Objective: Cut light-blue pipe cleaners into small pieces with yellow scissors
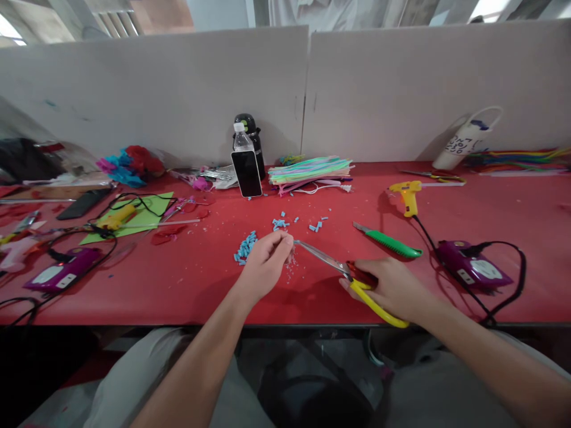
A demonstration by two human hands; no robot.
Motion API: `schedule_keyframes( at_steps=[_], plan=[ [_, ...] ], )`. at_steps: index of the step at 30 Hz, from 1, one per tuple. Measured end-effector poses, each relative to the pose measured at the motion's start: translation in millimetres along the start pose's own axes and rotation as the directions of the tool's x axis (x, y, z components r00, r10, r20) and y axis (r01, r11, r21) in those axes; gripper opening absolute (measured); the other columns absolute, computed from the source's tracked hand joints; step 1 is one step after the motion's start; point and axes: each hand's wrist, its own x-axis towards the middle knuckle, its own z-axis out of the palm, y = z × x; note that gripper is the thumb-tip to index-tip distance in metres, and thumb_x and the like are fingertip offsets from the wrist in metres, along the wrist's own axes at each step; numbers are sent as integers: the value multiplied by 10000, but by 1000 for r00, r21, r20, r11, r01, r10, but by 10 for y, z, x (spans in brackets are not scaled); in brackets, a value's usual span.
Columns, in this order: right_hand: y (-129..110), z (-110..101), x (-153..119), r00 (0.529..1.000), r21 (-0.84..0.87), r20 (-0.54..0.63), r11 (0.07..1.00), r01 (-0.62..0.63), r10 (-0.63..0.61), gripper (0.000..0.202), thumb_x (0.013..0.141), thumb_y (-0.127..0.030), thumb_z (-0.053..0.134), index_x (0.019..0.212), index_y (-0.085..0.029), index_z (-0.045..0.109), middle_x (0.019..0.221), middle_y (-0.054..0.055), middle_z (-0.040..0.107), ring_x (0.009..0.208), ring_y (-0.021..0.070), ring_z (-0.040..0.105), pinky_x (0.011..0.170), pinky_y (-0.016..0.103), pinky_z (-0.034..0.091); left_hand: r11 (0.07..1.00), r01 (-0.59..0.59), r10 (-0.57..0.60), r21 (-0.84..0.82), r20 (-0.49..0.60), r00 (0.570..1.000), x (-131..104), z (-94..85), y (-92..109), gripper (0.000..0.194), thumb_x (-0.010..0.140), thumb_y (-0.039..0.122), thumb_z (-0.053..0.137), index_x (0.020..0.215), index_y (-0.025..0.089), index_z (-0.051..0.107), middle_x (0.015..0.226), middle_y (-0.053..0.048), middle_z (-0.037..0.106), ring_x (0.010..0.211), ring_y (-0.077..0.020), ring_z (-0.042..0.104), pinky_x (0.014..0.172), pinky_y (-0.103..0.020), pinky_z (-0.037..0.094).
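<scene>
My left hand point(266, 261) is closed in a pinch above the red table. A tiny bluish bit shows at its fingertips, mostly hidden, too small to name. My right hand point(395, 288) grips a pair of scissors point(328, 260) with yellow and red handles. The blades point left, their tips right beside my left fingertips. A pile of short blue pieces point(244, 248) lies just left of my left hand. More blue pieces point(279, 224) are scattered beyond it, along with pale crumbs.
A green utility knife point(388, 241) and yellow glue gun point(408, 196) lie right, near a purple power box point(475, 264). Pipe cleaners point(310, 172) are stacked behind. A phone point(247, 173) leans on a bottle. Left are a green sheet point(151, 217) and another purple box point(62, 270).
</scene>
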Motion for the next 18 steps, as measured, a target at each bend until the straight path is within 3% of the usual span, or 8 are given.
schedule_keyframes(
  at_steps=[18],
  plan=[
    [53, 59, -27, 1000, -15, -2, 1000, -19, 19, 322, 831, -470, 535, 643, -211, 496, 548, 10, 544, 477, 116, 372, 493, 265, 201, 1000, 3, -3, -10, 2, 1000, 3, 16, -8, 328, 949, 360, 402, 688, 178, 483, 629, 8, 491, 623, -120, 465, 604, -232, 378]
  ],
)
